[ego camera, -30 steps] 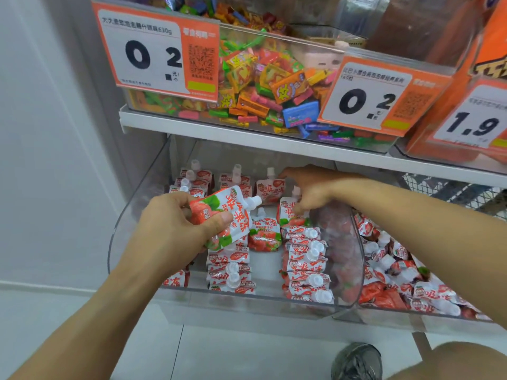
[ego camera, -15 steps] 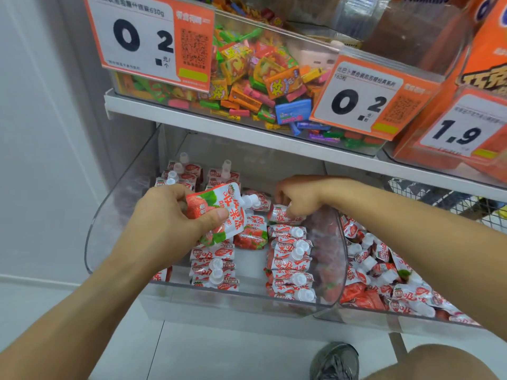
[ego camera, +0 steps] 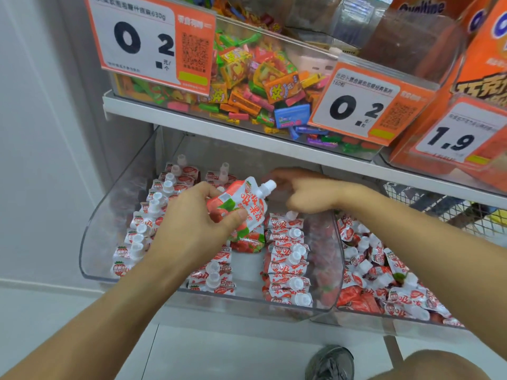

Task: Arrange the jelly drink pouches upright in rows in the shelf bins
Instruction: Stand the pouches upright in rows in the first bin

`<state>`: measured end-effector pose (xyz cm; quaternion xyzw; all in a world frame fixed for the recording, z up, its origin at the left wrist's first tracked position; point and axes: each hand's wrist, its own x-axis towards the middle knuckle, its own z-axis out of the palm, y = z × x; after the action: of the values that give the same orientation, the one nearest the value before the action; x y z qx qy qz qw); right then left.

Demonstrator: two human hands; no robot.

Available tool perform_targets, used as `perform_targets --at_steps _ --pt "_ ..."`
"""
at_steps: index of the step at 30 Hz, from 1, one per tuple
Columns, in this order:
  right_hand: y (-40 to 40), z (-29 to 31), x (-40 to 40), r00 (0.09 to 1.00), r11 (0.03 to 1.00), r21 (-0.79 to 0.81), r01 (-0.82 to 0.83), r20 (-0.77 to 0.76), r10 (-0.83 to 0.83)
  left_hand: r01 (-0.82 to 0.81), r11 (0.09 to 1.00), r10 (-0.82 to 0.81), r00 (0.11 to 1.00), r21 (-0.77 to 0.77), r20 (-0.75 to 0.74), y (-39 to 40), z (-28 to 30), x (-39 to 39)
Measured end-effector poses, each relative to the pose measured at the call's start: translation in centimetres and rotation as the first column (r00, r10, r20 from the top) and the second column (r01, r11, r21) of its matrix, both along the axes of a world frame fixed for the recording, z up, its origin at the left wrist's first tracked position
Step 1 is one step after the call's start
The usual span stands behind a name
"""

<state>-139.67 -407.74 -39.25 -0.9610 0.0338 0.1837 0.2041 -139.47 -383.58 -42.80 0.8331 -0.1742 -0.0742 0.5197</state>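
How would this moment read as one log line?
left hand: holds red-and-white spouted jelly pouch | right hand: grip unclear, over right row | clear plastic bin: rows partly filled

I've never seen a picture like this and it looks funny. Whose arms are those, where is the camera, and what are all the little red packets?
The camera sits on a person's head and looks down, so you see their own two arms reaching forward. There is only this one view. They are tidying a shop shelf. The left hand holds one jelly drink pouch, red and white with a white cap. The right hand reaches to the back of the clear bin; it is blurred, so I cannot tell if it holds anything. In that bin, pouches stand in neat rows. The bin beside it holds a messy pile of pouches. On the shelf above are colourful candies and orange price tags.
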Motion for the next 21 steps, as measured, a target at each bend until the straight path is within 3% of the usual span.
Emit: perform_targets --at_steps 2,3,5,9,11,13,14,16,18,21 --pt "0.0 0.8 -2.3 0.997 0.881 0.473 0.020 0.059 -0.054 0.036 0.999 -0.035 0.998 -0.018 0.051 -0.9 -0.1 -0.4" --pt "0.2 1.0 -3.5 0.997 0.795 0.607 -0.003 0.058 -0.041 0.053 0.998 -0.052 0.995 -0.017 0.084 -1.4 -0.2 -0.5" --pt "0.6 0.8 -5.4 0.994 0.727 0.685 -0.050 0.108 -0.034 0.095 0.995 -0.091 0.987 -0.029 0.130 -2.2 -0.2 -1.0" --pt "0.8 0.1 -6.9 0.893 0.795 0.604 -0.052 0.384 -0.234 0.121 0.987 -0.110 0.988 -0.108 0.106 -3.5 -0.1 -2.1" --pt "0.0 -0.4 -7.0 0.776 0.892 0.450 0.043 0.548 -0.314 0.122 0.989 -0.114 0.989 -0.084 0.096 -3.9 -0.5 -2.4" --pt "-0.6 -1.0 -6.7 0.646 0.984 0.109 0.138 0.744 -0.173 0.188 0.981 -0.190 0.980 0.044 0.065 -4.3 -1.3 -2.9" --pt "-0.5 -1.3 -6.3 0.629 0.986 -0.061 0.154 0.776 -0.050 0.247 0.961 -0.252 0.968 0.124 0.025 -4.5 -1.7 -3.4" --pt "-0.1 -1.6 -4.8 0.736 0.933 -0.323 0.161 0.669 0.105 0.375 0.898 -0.373 0.926 0.229 -0.054 -4.9 -2.2 -4.5" --pt "-0.1 -1.8 -2.4 0.872 0.824 -0.544 0.159 0.469 0.142 0.455 0.853 -0.435 0.890 0.255 -0.136 -5.3 -2.5 -5.4" --pt "-0.8 -2.1 0.7 0.980 0.778 -0.626 0.052 0.180 0.079 0.486 0.830 -0.446 0.873 0.273 -0.198 -5.5 -2.6 -5.6"
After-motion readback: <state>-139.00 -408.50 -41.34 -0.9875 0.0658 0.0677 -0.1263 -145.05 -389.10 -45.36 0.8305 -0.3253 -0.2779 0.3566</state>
